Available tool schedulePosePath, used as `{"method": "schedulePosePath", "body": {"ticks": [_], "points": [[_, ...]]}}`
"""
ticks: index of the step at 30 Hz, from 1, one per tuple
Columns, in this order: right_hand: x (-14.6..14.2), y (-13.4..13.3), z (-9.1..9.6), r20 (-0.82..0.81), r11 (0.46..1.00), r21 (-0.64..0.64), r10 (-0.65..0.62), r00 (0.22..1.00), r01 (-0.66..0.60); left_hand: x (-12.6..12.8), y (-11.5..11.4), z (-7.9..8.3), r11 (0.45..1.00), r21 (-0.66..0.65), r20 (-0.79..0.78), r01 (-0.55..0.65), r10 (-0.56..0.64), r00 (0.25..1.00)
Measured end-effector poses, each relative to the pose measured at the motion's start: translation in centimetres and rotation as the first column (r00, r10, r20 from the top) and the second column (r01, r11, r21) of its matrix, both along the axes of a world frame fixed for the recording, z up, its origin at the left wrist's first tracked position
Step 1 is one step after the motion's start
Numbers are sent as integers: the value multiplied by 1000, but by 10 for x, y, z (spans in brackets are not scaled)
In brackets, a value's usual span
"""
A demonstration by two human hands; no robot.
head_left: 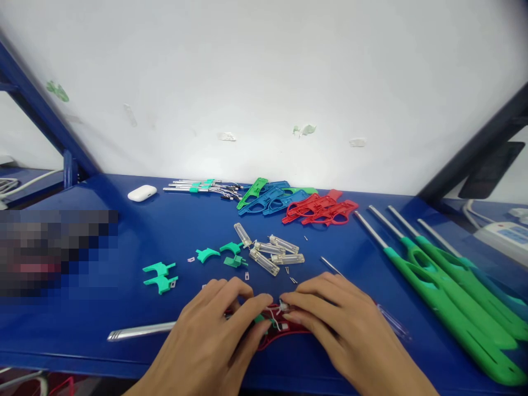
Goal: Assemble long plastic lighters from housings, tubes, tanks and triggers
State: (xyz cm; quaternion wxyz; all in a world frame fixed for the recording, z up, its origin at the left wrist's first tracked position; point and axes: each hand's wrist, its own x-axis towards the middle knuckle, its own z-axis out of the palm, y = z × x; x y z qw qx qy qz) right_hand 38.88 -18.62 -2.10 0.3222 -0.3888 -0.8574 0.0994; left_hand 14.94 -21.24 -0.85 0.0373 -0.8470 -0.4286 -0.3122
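Observation:
Both hands work over an open red lighter casing half [268,344] near the bench's front edge. My left hand [218,324] is closed on its left part, thumb and forefinger by a green trigger piece [259,318]. From under that hand a silver lighter tube [142,331] sticks out to the left. A thin white wire [274,319] runs inside the casing. My right hand [338,313] is closed at the right part, its fingertips pinching a small whitish fitting [284,304]. The right palm hides what lies beneath it. Beside it is a clear plastic tube [394,322].
Several clear fuel tanks [270,248], green triggers [160,269] and small screws [293,280] lie beyond my hands. Red casing halves [315,206], blue ones [268,201] and tube assemblies [202,187] lie behind. Green stick lighters [449,297] lie right; a white earbud case [142,193], back left.

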Motion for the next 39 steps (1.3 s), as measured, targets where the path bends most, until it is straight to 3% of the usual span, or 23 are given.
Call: {"method": "schedulePosePath", "body": {"ticks": [6, 16, 27, 39], "points": [[-2, 1, 2, 0, 1000, -11, 17, 1000, -17, 0, 0, -1, 1000, 15, -2, -16, 16, 1000], [-1, 0, 7, 4, 999, -13, 31, 1000, -31, -1, -1, 4, 995, -94, -79, 25, -32, 996], [2, -1, 3, 4, 999, -30, 35, 999, -35, 4, -1, 3, 999, -42, -131, 8, -14, 991], [2, -1, 6, 7, 996, -52, 73, 997, -72, 1, -1, 4, 995, -96, -130, 29, -41, 991]]}}
